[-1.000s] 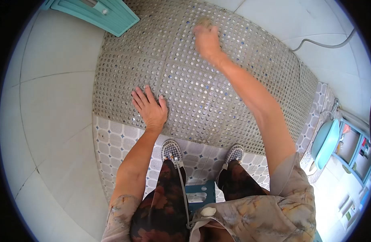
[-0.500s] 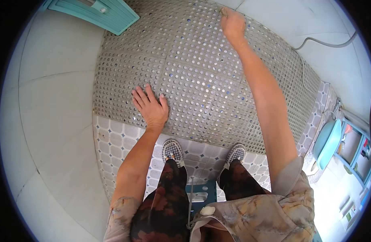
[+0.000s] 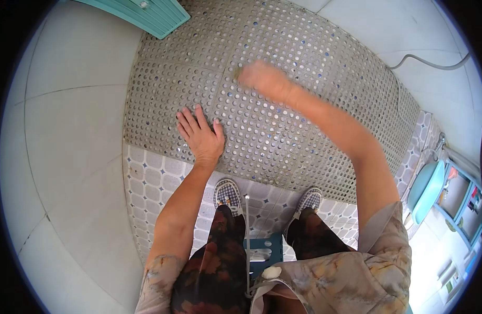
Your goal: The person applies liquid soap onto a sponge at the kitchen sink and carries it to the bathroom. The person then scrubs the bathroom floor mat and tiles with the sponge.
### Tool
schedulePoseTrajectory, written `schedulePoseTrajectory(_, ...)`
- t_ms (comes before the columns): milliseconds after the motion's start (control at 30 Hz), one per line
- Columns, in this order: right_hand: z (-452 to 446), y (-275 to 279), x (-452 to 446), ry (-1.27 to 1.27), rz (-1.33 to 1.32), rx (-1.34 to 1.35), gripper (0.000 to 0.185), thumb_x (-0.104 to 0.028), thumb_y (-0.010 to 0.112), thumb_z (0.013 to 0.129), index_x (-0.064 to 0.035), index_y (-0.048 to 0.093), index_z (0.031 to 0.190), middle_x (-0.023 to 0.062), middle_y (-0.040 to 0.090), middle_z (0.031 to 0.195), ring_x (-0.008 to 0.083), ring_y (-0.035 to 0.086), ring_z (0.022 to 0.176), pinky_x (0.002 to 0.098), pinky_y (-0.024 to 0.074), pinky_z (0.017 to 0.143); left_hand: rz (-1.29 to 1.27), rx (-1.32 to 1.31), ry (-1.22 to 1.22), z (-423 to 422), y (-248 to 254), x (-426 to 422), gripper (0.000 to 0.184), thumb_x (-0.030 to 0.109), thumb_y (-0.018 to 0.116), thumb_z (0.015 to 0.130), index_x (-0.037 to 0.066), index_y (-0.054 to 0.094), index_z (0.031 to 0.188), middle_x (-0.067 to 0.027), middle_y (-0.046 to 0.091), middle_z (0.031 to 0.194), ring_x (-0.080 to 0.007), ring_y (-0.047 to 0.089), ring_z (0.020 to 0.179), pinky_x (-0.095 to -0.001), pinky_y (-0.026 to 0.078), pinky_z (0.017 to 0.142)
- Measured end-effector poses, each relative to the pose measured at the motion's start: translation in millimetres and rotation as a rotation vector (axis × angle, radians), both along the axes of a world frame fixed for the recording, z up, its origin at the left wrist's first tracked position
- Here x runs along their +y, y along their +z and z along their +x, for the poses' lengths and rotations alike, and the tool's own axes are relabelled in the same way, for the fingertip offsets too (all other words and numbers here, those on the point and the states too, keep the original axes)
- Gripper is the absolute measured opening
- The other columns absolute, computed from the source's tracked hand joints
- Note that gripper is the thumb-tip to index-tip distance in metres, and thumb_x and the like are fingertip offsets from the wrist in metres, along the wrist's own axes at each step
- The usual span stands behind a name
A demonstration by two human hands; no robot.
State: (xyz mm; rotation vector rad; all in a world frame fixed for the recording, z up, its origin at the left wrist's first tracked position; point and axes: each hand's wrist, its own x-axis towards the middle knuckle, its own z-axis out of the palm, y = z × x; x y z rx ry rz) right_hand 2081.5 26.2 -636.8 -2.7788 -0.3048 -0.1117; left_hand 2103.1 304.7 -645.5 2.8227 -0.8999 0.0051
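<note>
A grey perforated rubber mat [image 3: 293,152] covers most of the tiled floor. My left hand [image 3: 201,137] lies flat on its near left part, fingers spread, holding nothing. Over the mat's middle, my right hand [image 3: 266,81] is closed and smeared by motion. A small brownish-green thing [image 3: 237,73] pokes out at its fingers; its kind is too blurred to tell. Whether that hand touches the mat cannot be made out.
A turquoise plastic piece [image 3: 165,21] stands at the upper left by the wall. A grey hose [image 3: 434,63] hangs at the right wall. At the far right are a turquoise basin [image 3: 428,192] and a blue shelf [image 3: 458,209]. A blue-green stool [image 3: 264,248] is under me.
My right hand has swept from the mat's far edge toward me and to the left, still closed. The left hand stays flat on the mat. The view has shifted slightly.
</note>
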Motion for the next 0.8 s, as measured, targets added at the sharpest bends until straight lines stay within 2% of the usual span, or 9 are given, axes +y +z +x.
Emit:
schedulePoseTrajectory(133, 53, -14, -131, -0.649, -0.176, -0.306, 0.022, 0.000, 0.058, 0.075, -0.0060, 0.067, 0.095, 0.0131, 0.068, 0.092, 0.0354, 0.065, 0.085, 0.0464, 0.0535, 0.075, -0.018, 0.020, 0.004, 1, 0, -1, 0.067, 0.035, 0.050, 0.092, 0.001, 0.033, 0.147, -0.0321, 0.022, 0.153, -0.0499, 0.014, 0.143, -0.0601, 0.012, 0.115)
schedulePoseTrajectory(233, 69, -19, -150, -0.764, -0.297, -0.067, 0.025, -0.003, 0.059, 0.075, -0.0044, 0.067, 0.099, 0.0162, 0.067, 0.094, 0.0361, 0.064, 0.089, 0.0469, 0.0528, 0.077, 0.000, 0.011, -0.004, 1, 2, 0, 0.067, 0.036, 0.047, 0.093, -0.001, 0.031, 0.147, -0.0324, 0.022, 0.153, -0.0501, 0.016, 0.143, -0.0592, 0.012, 0.115)
schedulePoseTrajectory(300, 55, -11, -90, -0.661, -0.153, -0.294, 0.026, -0.006, 0.060, 0.075, -0.0042, 0.067, 0.100, 0.0192, 0.066, 0.096, 0.0364, 0.063, 0.094, 0.0467, 0.0522, 0.078, -0.003, 0.005, -0.004, 1, 0, 0, 0.067, 0.036, 0.047, 0.093, -0.001, 0.031, 0.148, -0.0324, 0.022, 0.153, -0.0502, 0.015, 0.143, -0.0591, 0.012, 0.115)
schedulePoseTrajectory(400, 18, -14, -16, -0.388, 0.061, -0.091, 0.026, -0.003, 0.058, 0.076, -0.0053, 0.067, 0.100, 0.0171, 0.064, 0.095, 0.0357, 0.061, 0.091, 0.0449, 0.0532, 0.080, -0.014, 0.007, -0.002, 1, -1, 1, 0.067, 0.036, 0.047, 0.094, 0.000, 0.031, 0.148, -0.0322, 0.021, 0.154, -0.0498, 0.015, 0.143, -0.0589, 0.012, 0.115)
schedulePoseTrajectory(467, -22, -6, 35, -0.116, 0.165, -0.093, 0.026, -0.001, 0.058, 0.076, -0.0055, 0.067, 0.100, 0.0158, 0.064, 0.093, 0.0355, 0.061, 0.091, 0.0435, 0.0544, 0.080, -0.016, 0.003, -0.005, 0, -1, 0, 0.067, 0.036, 0.047, 0.094, 0.000, 0.032, 0.148, -0.0319, 0.021, 0.154, -0.0495, 0.015, 0.143, -0.0589, 0.012, 0.115)
schedulePoseTrajectory(567, -62, 11, 57, 0.060, 0.283, -0.032, 0.026, 0.000, 0.059, 0.076, -0.0051, 0.066, 0.101, 0.0151, 0.064, 0.094, 0.0359, 0.062, 0.093, 0.0416, 0.0554, 0.080, -0.024, -0.007, -0.006, 2, -4, 3, 0.067, 0.036, 0.048, 0.093, 0.002, 0.032, 0.148, -0.0319, 0.021, 0.154, -0.0497, 0.014, 0.144, -0.0594, 0.011, 0.116)
schedulePoseTrajectory(633, -31, 4, 16, 0.050, -0.033, 0.296, 0.026, -0.002, 0.060, 0.078, -0.0066, 0.066, 0.103, 0.0126, 0.064, 0.099, 0.0352, 0.061, 0.096, 0.0414, 0.0556, 0.081, -0.026, -0.006, -0.018, 1, -6, 2, 0.067, 0.036, 0.049, 0.092, 0.002, 0.033, 0.148, -0.0319, 0.022, 0.154, -0.0499, 0.014, 0.144, -0.0597, 0.011, 0.116)
schedulePoseTrajectory(700, -18, 24, -45, -0.218, -0.132, 0.200, 0.032, -0.004, 0.061, 0.079, -0.0103, 0.064, 0.110, 0.0109, 0.063, 0.103, 0.0338, 0.060, 0.099, 0.0411, 0.0555, 0.082, -0.024, -0.016, -0.016, 1, -7, 3, 0.067, 0.037, 0.049, 0.092, 0.002, 0.033, 0.147, -0.0318, 0.022, 0.154, -0.0497, 0.014, 0.144, -0.0597, 0.012, 0.115)
schedulePoseTrajectory(800, -21, -7, -97, -0.353, -0.081, -0.136, 0.043, -0.002, 0.063, 0.079, -0.0149, 0.060, 0.120, 0.0112, 0.063, 0.109, 0.0334, 0.059, 0.104, 0.0421, 0.0543, 0.085, -0.027, -0.021, -0.009, 1, -8, 2, 0.067, 0.037, 0.049, 0.092, 0.002, 0.034, 0.147, -0.0316, 0.022, 0.154, -0.0495, 0.014, 0.144, -0.0597, 0.012, 0.116)
